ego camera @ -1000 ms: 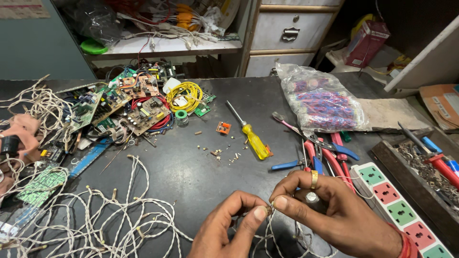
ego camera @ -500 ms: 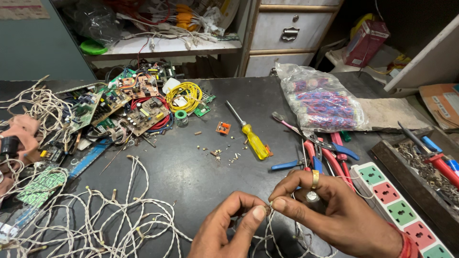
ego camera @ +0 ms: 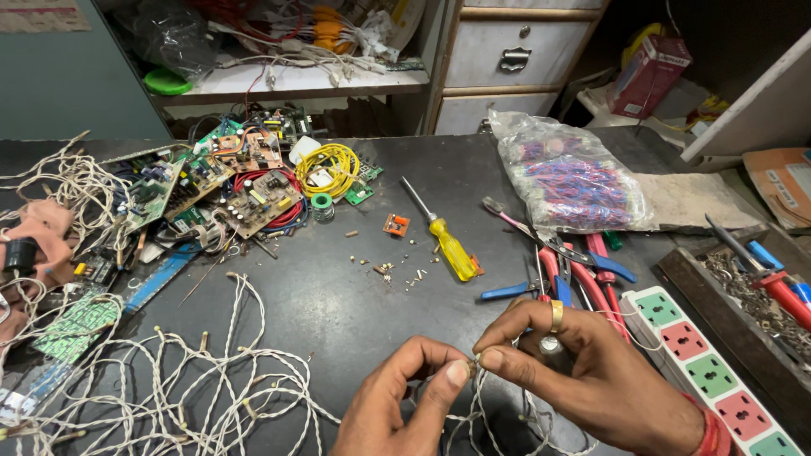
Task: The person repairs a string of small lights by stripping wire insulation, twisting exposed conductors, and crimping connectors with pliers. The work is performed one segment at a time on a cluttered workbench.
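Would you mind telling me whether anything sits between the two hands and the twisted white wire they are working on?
Nothing visible does. The left hand and right hand already pinch the twisted white wire between their fingers, fingertips meeting over the dark table. The pliers and yellow screwdriver lie farther back.

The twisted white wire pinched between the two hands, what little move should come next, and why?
Probably a small twist or pull at the pinch. The left hand and right hand meet fingertip to fingertip on one spot of the twisted white wire, whose loose end hangs below. Both grips look tight and close together, which suits fine work on that spot. What sits under the fingertips is hidden.
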